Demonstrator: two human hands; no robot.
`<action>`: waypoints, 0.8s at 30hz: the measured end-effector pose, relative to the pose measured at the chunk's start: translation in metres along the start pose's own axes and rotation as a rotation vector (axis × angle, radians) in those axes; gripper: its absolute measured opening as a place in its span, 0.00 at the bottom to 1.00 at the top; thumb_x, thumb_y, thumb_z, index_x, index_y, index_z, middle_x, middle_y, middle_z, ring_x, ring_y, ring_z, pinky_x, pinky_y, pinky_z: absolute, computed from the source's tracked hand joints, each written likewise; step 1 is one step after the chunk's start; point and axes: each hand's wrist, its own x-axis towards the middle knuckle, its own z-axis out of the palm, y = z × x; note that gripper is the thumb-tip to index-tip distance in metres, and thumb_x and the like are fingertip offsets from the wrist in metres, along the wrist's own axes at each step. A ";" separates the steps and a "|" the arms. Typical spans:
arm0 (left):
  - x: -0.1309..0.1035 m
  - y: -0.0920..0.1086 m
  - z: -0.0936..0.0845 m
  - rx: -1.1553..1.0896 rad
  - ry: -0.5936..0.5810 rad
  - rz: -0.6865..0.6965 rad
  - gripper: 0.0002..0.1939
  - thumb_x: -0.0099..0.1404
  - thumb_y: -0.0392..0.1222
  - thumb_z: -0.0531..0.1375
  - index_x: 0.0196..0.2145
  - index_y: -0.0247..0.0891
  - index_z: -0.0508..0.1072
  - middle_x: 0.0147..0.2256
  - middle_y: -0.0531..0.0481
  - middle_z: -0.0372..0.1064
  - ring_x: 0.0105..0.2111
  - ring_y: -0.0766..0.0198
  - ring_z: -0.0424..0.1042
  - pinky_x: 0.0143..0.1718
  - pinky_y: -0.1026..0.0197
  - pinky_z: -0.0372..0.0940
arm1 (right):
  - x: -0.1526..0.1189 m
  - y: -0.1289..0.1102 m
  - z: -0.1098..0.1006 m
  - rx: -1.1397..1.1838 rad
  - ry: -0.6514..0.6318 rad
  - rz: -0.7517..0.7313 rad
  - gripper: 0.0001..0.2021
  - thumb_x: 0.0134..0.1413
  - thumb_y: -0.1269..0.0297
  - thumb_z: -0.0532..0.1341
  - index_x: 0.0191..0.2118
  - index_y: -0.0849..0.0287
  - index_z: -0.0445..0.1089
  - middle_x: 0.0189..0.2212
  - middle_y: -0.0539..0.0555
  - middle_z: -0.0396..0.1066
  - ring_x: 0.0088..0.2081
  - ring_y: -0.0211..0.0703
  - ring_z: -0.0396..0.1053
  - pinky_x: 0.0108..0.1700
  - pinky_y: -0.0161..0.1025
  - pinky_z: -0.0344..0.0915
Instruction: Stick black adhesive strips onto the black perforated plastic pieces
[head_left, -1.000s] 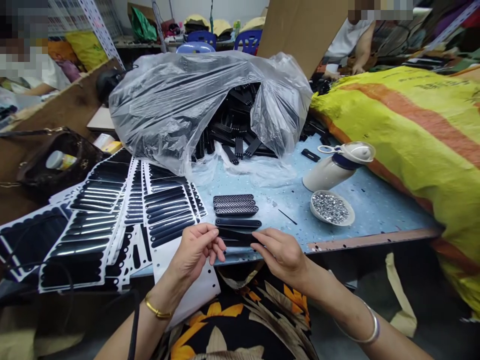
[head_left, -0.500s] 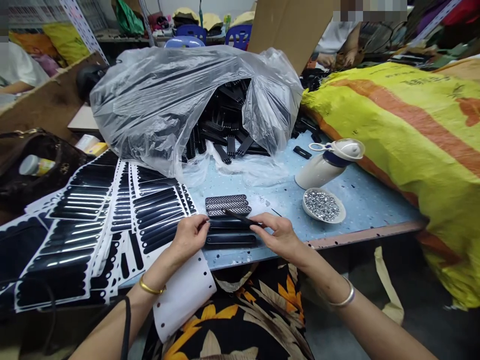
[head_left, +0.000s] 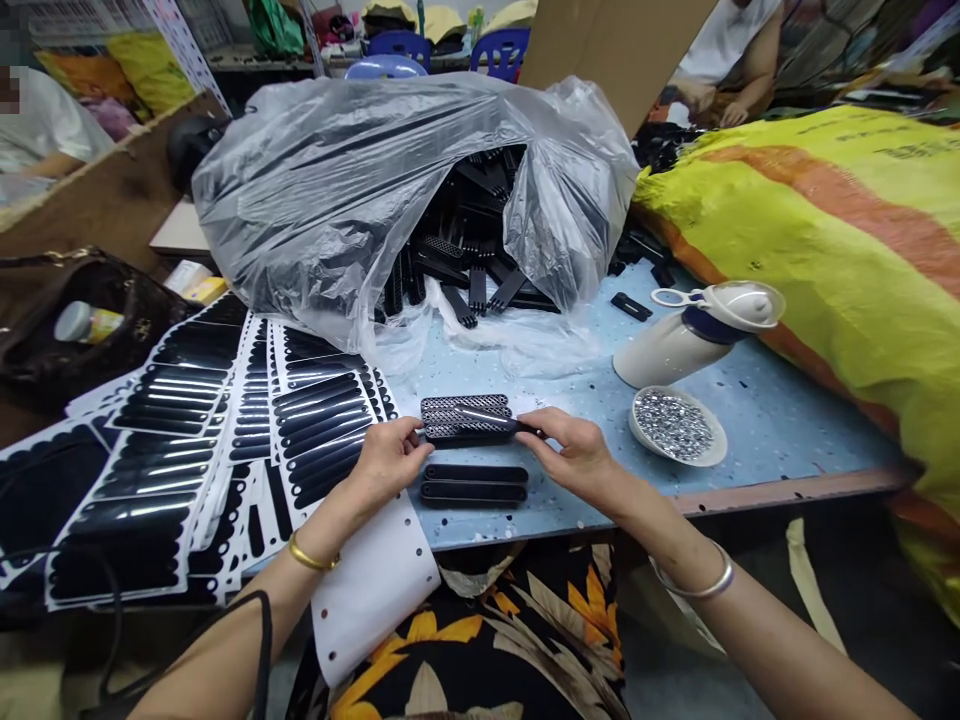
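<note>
My left hand [head_left: 391, 456] has its thumb and fingers pinched at the left end of a long black plastic strip [head_left: 466, 441]. That strip lies along the front of a row of perforated black pieces [head_left: 450, 404]. My right hand [head_left: 574, 447] grips a slim dark pointed tool [head_left: 491, 419] at its right end, close to the strip. The tool's other end reaches left over the perforated pieces; its exact kind cannot be made out. Two smooth black strips [head_left: 474, 490] lie side by side nearer the table edge, apart from both hands.
Sheets of black stickers [head_left: 322, 430] overlap at left, beside a brown bag [head_left: 45, 350]. Behind stands a clear plastic bag [head_left: 300, 190] of black parts. To the right are a bowl of small shiny pieces [head_left: 673, 425], a white bottle [head_left: 660, 350] and a yellow sack [head_left: 840, 220]. Co-workers sit beyond.
The view has shifted slightly. Both hands have drawn a little apart, and the tool lies flatter across the perforated pieces. Two smooth strips now show together in front, apart from the row.
</note>
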 end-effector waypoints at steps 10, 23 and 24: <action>-0.008 -0.008 0.002 0.011 -0.100 0.039 0.09 0.52 0.34 0.64 0.33 0.35 0.80 0.20 0.55 0.70 0.20 0.68 0.67 0.25 0.65 0.61 | -0.002 -0.009 -0.010 -0.067 -0.156 -0.220 0.07 0.61 0.71 0.58 0.40 0.59 0.74 0.32 0.58 0.76 0.33 0.46 0.75 0.33 0.41 0.74; -0.004 -0.010 0.001 -0.149 -0.150 -0.050 0.12 0.53 0.37 0.63 0.36 0.33 0.81 0.23 0.51 0.73 0.22 0.68 0.69 0.26 0.66 0.66 | 0.011 -0.012 0.005 -0.109 -0.241 -0.256 0.09 0.63 0.70 0.56 0.38 0.61 0.74 0.32 0.60 0.76 0.32 0.48 0.75 0.34 0.44 0.75; -0.004 -0.011 0.001 -0.152 -0.151 -0.052 0.13 0.53 0.37 0.63 0.36 0.32 0.81 0.23 0.51 0.73 0.22 0.68 0.69 0.25 0.66 0.66 | 0.010 -0.012 0.005 -0.110 -0.249 -0.249 0.09 0.63 0.70 0.56 0.37 0.61 0.74 0.32 0.60 0.76 0.32 0.48 0.75 0.35 0.44 0.75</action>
